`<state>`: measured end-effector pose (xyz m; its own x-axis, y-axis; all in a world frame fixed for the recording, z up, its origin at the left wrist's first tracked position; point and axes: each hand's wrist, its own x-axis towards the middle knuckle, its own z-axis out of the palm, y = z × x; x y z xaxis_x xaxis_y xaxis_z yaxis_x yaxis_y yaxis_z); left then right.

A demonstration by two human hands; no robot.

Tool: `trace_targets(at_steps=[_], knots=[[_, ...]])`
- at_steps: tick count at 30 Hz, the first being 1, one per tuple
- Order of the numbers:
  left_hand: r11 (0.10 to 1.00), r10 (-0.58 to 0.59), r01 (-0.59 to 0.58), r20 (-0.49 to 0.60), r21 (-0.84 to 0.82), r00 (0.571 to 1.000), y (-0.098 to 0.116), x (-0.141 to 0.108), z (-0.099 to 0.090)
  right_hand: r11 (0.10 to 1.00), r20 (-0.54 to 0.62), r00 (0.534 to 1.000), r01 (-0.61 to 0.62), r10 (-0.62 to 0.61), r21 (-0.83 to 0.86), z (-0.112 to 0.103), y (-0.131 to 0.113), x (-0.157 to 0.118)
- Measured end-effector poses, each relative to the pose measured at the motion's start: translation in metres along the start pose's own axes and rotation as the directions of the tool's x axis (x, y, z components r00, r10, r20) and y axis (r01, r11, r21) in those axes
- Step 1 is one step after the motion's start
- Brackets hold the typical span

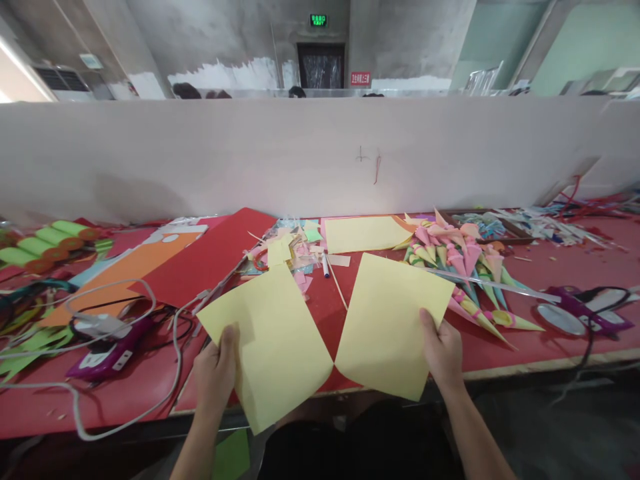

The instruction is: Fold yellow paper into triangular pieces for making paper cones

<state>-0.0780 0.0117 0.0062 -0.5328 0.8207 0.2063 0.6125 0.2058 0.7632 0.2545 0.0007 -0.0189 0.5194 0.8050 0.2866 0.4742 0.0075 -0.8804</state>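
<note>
The left hand (217,363) pinched the outer edge of the left pale-yellow paper sheet (273,347), thumb on top; the right hand (443,347) pinched the outer edge of the right pale-yellow paper sheet (387,327) likewise. The sheets met at a near point above the red table (140,383), opening into a V beyond it. Within that V lay a thin pale wooden stick (337,283) and a white-and-blue pen (326,267). To the left were a purple power strip (113,353) and a large red paper sheet (205,257) overlapping an orange one. To the right sat a pile of pink, yellow and blue-green paper cones (457,257). A white partition (250,153) stood at the far side.
</note>
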Motion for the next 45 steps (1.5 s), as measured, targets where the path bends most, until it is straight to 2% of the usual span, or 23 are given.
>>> trace_targets(at_steps=[4,10,13,16,18,22,26,30,33,35,37,38,41,42,43,45], knots=[[1.0,-0.006,0.006,-0.026,-0.004,1.0,0.0,0.003,-0.003,0.999,-0.032,0.999,0.0,0.001,0.035,-0.001,0.001,0.0],[0.999,0.036,-0.037,-0.071,-0.003,0.997,0.002,0.014,-0.005,0.999,-0.07,0.997,-0.031,0.03,-0.014,-0.007,0.002,0.002],[1.0,0.003,-0.002,-0.083,0.007,0.997,0.009,0.022,-0.006,0.999,-0.103,0.993,-0.047,0.049,0.028,-0.012,0.003,0.003],[0.992,-0.048,0.037,-0.09,-0.117,0.995,0.023,0.032,-0.003,0.996,-0.091,0.992,-0.08,0.083,0.044,-0.018,0.008,0.001],[0.949,-0.053,0.023,-0.087,-0.313,0.995,0.035,0.041,0.006,0.995,-0.072,0.993,-0.086,0.09,0.046,-0.019,0.011,-0.002],[0.877,-0.083,0.052,-0.044,-0.477,0.996,0.056,0.058,0.041,0.993,0.005,0.999,-0.049,0.049,0.11,-0.016,0.01,-0.008],[0.784,-0.146,0.196,0.132,-0.589,0.98,0.069,0.068,0.077,0.976,0.105,0.991,-0.1,0.081,0.195,-0.011,0.003,-0.012],[0.677,-0.168,0.359,0.339,-0.643,0.926,0.072,0.059,0.092,0.924,0.08,0.975,-0.22,0.205,0.312,-0.002,-0.002,-0.018],[0.625,-0.182,0.422,0.403,-0.657,0.897,0.07,0.038,0.087,0.846,0.092,0.948,-0.313,0.304,0.432,0.009,-0.003,-0.026],[0.609,-0.172,0.44,0.431,-0.66,0.886,0.067,0.019,0.082,0.764,0.158,0.925,-0.374,0.345,0.525,0.019,-0.006,-0.032],[0.6,-0.133,0.472,0.502,-0.646,0.855,0.063,-0.003,0.078,0.643,0.273,0.888,-0.457,0.371,0.614,0.028,-0.013,-0.037],[0.58,-0.109,0.517,0.569,-0.63,0.815,0.061,-0.013,0.077,0.58,0.318,0.869,-0.491,0.38,0.65,0.032,-0.018,-0.039],[0.527,-0.041,0.681,0.785,-0.509,0.618,0.056,-0.036,0.077,0.418,0.379,0.828,-0.542,0.413,0.729,0.039,-0.032,-0.042],[0.524,-0.03,0.71,0.822,-0.471,0.568,0.055,-0.042,0.078,0.374,0.392,0.814,-0.555,0.429,0.743,0.04,-0.036,-0.042],[0.522,-0.024,0.722,0.839,-0.453,0.544,0.054,-0.046,0.079,0.336,0.403,0.799,-0.567,0.446,0.752,0.041,-0.04,-0.042],[0.503,0.006,0.724,0.839,-0.473,0.544,0.054,-0.051,0.08,0.287,0.424,0.776,-0.586,0.467,0.758,0.042,-0.043,-0.042]])
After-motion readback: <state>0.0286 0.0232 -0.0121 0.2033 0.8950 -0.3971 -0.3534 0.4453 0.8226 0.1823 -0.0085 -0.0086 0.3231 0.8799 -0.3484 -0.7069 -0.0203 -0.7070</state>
